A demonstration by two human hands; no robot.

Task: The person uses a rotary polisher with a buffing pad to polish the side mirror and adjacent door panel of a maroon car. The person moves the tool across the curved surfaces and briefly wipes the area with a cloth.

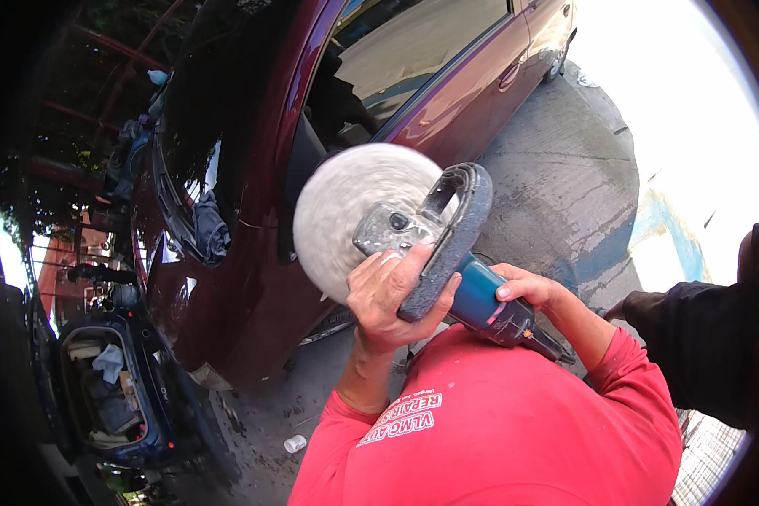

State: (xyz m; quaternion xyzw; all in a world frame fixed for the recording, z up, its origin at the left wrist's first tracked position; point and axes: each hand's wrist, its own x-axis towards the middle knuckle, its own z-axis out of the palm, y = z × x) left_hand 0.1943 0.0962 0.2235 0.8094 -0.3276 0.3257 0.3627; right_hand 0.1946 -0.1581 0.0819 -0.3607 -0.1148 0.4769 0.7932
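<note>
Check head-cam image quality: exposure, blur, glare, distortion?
Head view: ground at upper right is blown out to white; head view: polishing pad is streaked, likely motion blur, while the handle looks crisper; head view: pale reflections on the maroon car and its side window; head view: fisheye curvature, black rim.

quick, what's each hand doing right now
Left hand: closed, holding the dark loop handle of the polisher.
Right hand: holding the polisher's blue body, most fingers hidden underneath.
</note>
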